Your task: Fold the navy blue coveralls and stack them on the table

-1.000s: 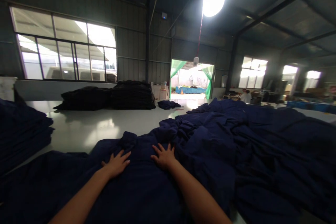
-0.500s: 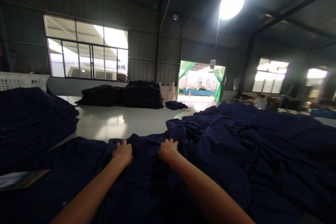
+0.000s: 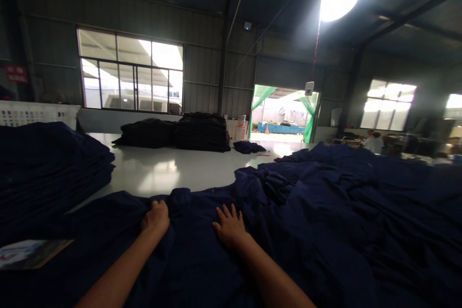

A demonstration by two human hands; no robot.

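Dark navy cloth (image 3: 197, 255), perhaps a garment, is spread over the near part of the table, and its shape is hard to make out in the dim light. My left hand (image 3: 156, 219) is closed on a fold near the cloth's far edge, its fingertips partly hidden. To the right of it, my right hand (image 3: 230, 226) lies flat on the same cloth with fingers spread. A large rumpled heap of navy cloth (image 3: 335, 202) borders my right hand's side.
A layered stack of navy cloth (image 3: 54, 163) stands at left, before a white plastic basket (image 3: 39, 113). A printed card (image 3: 32, 253) lies at lower left. Black folded stacks (image 3: 202, 132) and a small navy bundle (image 3: 249, 147) rest on the pale table (image 3: 159, 175). A person (image 3: 374, 142) is far right.
My right hand has gone from curled fingers to spread and flat, slightly nearer me. The left hand has shifted a little left and nearer. The camera view has turned slightly left.
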